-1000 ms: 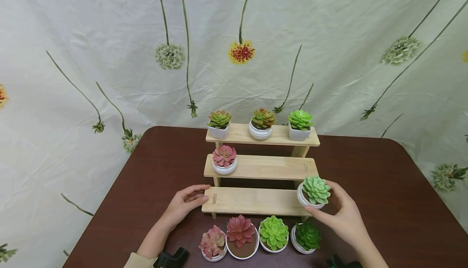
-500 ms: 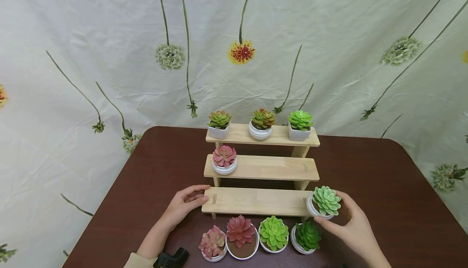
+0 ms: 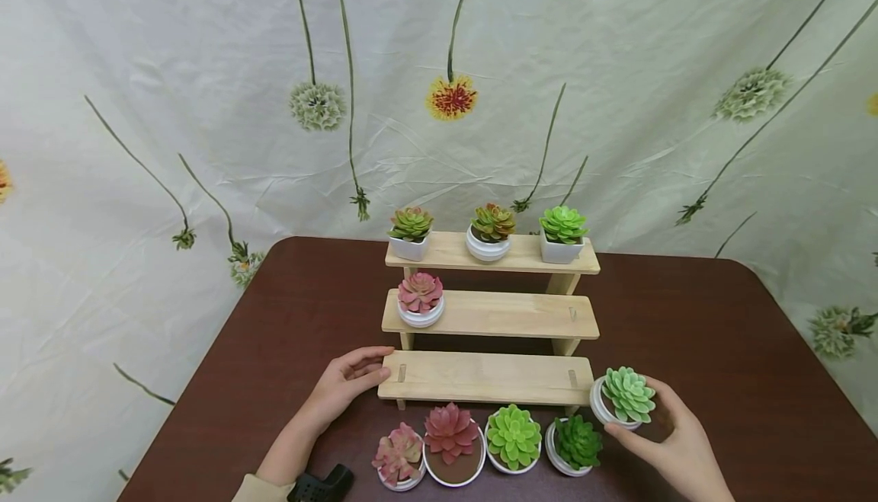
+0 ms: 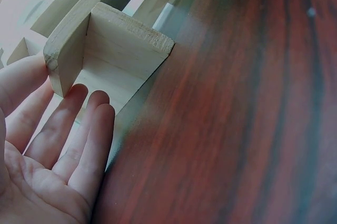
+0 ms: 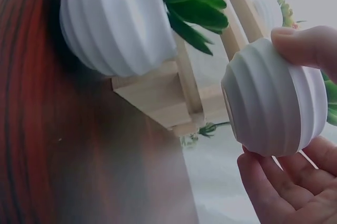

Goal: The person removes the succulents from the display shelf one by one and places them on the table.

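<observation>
My right hand (image 3: 675, 437) holds a pale green succulent (image 3: 628, 394) in a round white ribbed pot (image 5: 274, 98), thumb on one side and fingers on the other. The pot is up off the table, just beyond the right end of a three-tier wooden shelf stand (image 3: 480, 378). At the stand's other end, my left hand (image 3: 348, 377) pinches the left edge of the lowest tier; in the left wrist view the other fingers (image 4: 95, 140) extend below the board. A dark green succulent (image 3: 578, 441) in a white pot stands nearest the right hand on the table.
Three potted succulents line the top tier (image 3: 521, 252); a pink succulent (image 3: 421, 293) sits at the middle tier's left. In front stand a pink-green succulent (image 3: 398, 455), a dark red succulent (image 3: 452, 433) and a bright green succulent (image 3: 514, 436). A floral cloth (image 3: 226, 68) hangs behind the table (image 3: 693, 319).
The right hand has moved right and toward the person with the pale green succulent, from over the lowest tier's right end to beside it. The left hand has stayed in place.
</observation>
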Tool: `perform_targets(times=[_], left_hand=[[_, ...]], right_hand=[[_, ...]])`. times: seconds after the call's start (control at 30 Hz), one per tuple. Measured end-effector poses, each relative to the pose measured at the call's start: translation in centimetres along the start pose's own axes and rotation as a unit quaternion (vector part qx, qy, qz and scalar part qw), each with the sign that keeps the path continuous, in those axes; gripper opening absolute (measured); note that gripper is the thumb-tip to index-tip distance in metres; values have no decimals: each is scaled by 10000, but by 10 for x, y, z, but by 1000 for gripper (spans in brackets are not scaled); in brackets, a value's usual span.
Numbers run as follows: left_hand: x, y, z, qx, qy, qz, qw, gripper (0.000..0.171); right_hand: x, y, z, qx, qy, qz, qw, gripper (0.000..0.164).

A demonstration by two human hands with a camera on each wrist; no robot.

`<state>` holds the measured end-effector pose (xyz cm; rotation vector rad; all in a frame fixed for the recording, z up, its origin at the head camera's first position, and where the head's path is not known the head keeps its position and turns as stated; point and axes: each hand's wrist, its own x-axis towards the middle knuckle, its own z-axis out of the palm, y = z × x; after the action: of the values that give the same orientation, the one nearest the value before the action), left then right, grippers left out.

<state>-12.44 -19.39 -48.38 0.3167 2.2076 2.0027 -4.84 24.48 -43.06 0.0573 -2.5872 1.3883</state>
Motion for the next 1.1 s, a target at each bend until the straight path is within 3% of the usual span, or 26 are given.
perform_targets(times=[0.47, 1.1], left_hand=[[0, 0, 0, -27, -9, 88, 10000, 37], [0, -2, 0, -77, -28, 83, 9999, 37]], right_hand=[[-7, 11, -5, -239, -191, 774, 9965, 67], [-16, 37, 0, -545, -126, 531, 9970, 66]])
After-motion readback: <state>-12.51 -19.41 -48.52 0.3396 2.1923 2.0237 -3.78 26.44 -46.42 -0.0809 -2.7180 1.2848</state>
